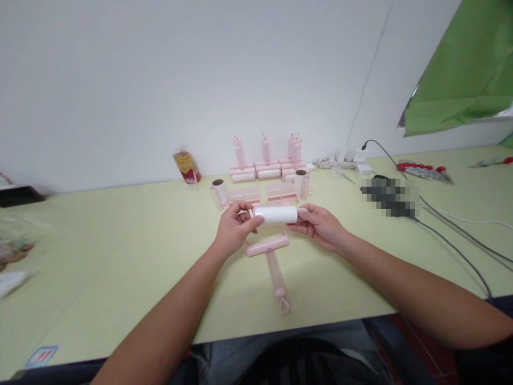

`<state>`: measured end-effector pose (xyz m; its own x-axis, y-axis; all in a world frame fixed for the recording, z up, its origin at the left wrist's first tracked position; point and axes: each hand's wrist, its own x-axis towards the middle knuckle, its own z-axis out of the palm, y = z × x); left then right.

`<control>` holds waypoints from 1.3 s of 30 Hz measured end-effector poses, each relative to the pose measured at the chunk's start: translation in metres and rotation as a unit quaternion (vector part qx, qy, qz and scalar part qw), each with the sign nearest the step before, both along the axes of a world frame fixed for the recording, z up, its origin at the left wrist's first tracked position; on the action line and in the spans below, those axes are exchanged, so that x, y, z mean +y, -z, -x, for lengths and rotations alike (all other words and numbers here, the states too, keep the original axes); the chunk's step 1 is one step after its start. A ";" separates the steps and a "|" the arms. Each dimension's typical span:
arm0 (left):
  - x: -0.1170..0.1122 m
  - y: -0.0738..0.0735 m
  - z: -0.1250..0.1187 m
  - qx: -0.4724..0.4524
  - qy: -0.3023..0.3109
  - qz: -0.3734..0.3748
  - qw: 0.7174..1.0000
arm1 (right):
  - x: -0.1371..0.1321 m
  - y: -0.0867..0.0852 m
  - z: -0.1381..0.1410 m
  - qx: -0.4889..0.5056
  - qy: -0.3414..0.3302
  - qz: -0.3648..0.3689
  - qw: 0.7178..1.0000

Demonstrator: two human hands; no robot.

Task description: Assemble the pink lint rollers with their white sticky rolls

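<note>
My left hand and my right hand hold a white lint roll level between them, one hand pinching each end, a little above the table. Just below it on the pale green table lies a pink lint-roller handle with its head toward me-left and its looped grip pointing at me. Behind the roll lie two flat pink covers, with an upright roll at the left and another upright roll at the right.
Several assembled pink rollers stand against the wall. A bottle stands left of them. A power strip, cables, a blurred-out object and red-handled tools lie to the right. Bags lie at far left.
</note>
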<state>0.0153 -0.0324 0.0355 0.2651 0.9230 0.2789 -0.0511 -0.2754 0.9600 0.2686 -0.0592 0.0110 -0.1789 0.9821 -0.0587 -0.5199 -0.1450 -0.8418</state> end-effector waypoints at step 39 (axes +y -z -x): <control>-0.037 -0.006 -0.042 0.303 0.016 -0.360 0.882 | -0.033 -0.017 0.032 -0.099 -0.045 -0.009 0.994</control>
<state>0.0568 -0.0698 0.0418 0.5902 0.5541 0.5871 0.3930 -0.8324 0.3906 0.2371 -0.0925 0.0283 -0.2519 0.9640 -0.0847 -0.3286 -0.1676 -0.9295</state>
